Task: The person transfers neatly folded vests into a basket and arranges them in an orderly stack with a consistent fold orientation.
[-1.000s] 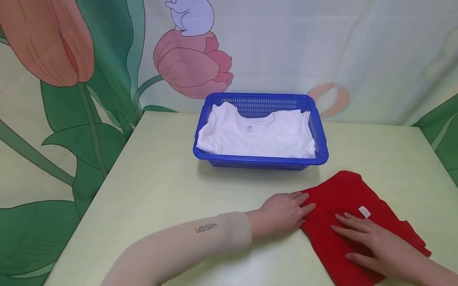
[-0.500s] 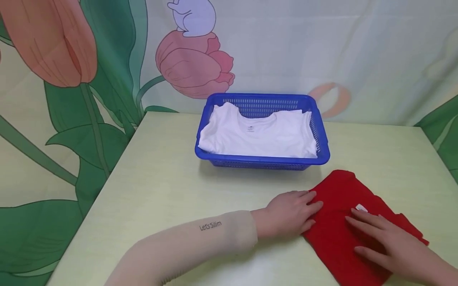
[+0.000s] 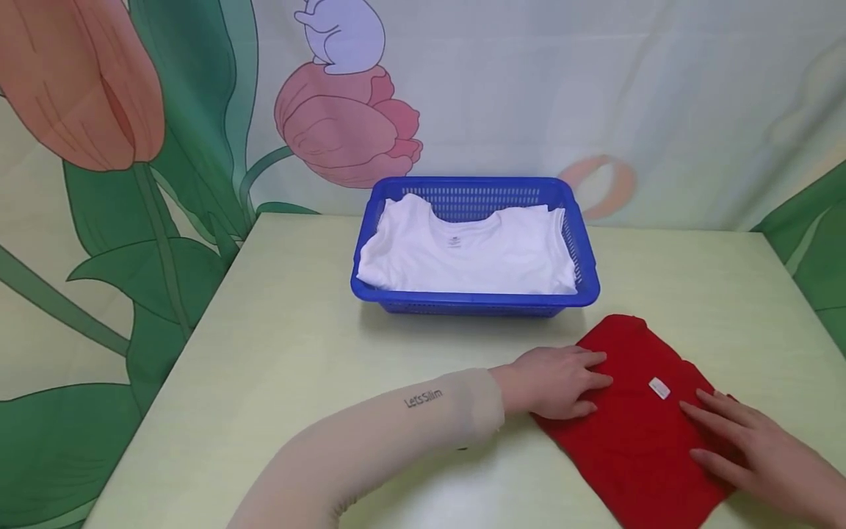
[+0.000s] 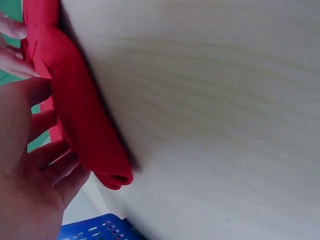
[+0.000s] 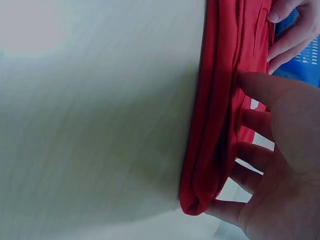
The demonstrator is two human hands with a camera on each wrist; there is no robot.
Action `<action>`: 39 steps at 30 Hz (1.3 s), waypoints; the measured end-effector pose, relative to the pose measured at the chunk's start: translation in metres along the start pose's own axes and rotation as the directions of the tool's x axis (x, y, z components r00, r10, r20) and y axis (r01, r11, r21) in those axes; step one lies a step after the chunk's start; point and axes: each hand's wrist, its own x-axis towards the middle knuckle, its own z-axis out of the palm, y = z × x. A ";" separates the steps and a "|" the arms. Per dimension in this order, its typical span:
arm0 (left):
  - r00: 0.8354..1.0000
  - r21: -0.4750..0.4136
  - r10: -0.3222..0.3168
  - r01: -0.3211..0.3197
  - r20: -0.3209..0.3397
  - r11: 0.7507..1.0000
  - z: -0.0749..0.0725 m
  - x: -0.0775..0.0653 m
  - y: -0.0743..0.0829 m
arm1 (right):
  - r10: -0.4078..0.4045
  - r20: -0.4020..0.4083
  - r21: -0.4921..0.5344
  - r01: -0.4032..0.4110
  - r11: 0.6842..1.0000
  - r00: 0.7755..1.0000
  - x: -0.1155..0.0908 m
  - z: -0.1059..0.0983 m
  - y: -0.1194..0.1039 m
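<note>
A folded red garment point(image 3: 628, 433) with a small white label point(image 3: 659, 388) lies at the right front of the table. My left hand point(image 3: 558, 382) rests on its left part, fingers spread and fairly straight on the cloth. Against the right edge lies my right hand point(image 3: 760, 448), its fingertips touching the fabric with the fingers extended. The left wrist view shows the garment's thick rounded fold point(image 4: 82, 115) beside the left fingers. Stacked layers of the red cloth point(image 5: 215, 125) appear along the edge by the right fingers in the right wrist view.
Behind the garment stands a blue plastic basket point(image 3: 472, 300) holding a folded white shirt point(image 3: 489, 257). A curtain with printed tulips point(image 3: 515, 88) hangs behind the pale table point(image 3: 284, 330).
My left hand has shifted right over the red garment. My right hand has moved right, off the label, and the garment's right edge now lies further in. The head view has shifted slightly.
</note>
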 end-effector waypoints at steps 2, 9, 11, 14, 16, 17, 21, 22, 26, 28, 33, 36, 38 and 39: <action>1.000 -0.006 -0.010 0.010 -0.001 1.000 0.002 -0.002 0.001 | -0.009 -0.002 0.003 0.009 1.000 1.000 0.002 0.000 0.001; 0.997 -0.022 -0.070 0.070 -0.025 0.997 0.010 -0.014 0.007 | -0.039 -0.004 0.003 0.039 0.999 0.999 0.010 -0.001 0.001; 0.995 -0.015 -0.087 0.087 -0.039 0.996 0.013 -0.019 0.010 | -0.053 -0.014 -0.002 0.053 0.999 0.998 0.012 -0.002 0.001; 0.992 0.005 -0.113 0.114 -0.061 0.993 0.015 -0.027 0.019 | -0.068 -0.029 -0.016 0.068 0.998 0.997 0.017 -0.006 0.001; 0.988 0.008 -0.131 0.132 -0.079 0.991 0.016 -0.032 0.026 | -0.083 -0.032 -0.025 0.082 0.996 0.996 0.021 -0.008 0.001; 0.987 0.008 -0.139 0.140 -0.085 0.990 0.016 -0.035 0.029 | -0.094 -0.036 -0.032 0.093 0.995 0.995 0.023 -0.009 0.001; 0.983 0.032 -0.160 0.163 -0.088 0.986 0.016 -0.047 0.042 | -0.156 -0.047 -0.038 0.154 0.987 0.987 0.031 -0.012 -0.001; 0.984 0.052 -0.158 0.163 -0.083 0.985 0.016 -0.050 0.045 | -0.172 -0.053 -0.036 0.170 0.985 0.984 0.033 -0.012 -0.002; 0.987 0.183 -0.135 0.149 -0.090 0.972 0.020 -0.064 0.054 | -0.234 -0.073 -0.020 0.233 0.972 0.970 0.041 -0.015 -0.009; 0.987 0.239 -0.123 0.145 -0.104 0.960 0.023 -0.071 0.057 | -0.263 -0.086 -0.021 0.262 0.965 0.961 0.045 -0.016 -0.014; 0.988 0.344 -0.106 0.140 -0.114 0.928 0.027 -0.084 0.060 | -0.333 -0.101 -0.038 0.330 0.943 0.938 0.057 -0.019 -0.029; 0.988 0.354 -0.110 0.143 -0.112 0.924 0.027 -0.090 0.059 | -0.360 -0.094 -0.045 0.357 0.933 0.928 0.063 -0.021 -0.037; 0.986 0.332 -0.120 0.151 -0.112 0.931 0.028 -0.093 0.059 | -0.366 -0.086 -0.040 0.363 0.931 0.927 0.065 -0.022 -0.041; 0.986 0.321 -0.123 0.153 -0.111 0.935 0.028 -0.094 0.058 | -0.364 -0.082 -0.036 0.362 0.931 0.928 0.066 -0.022 -0.042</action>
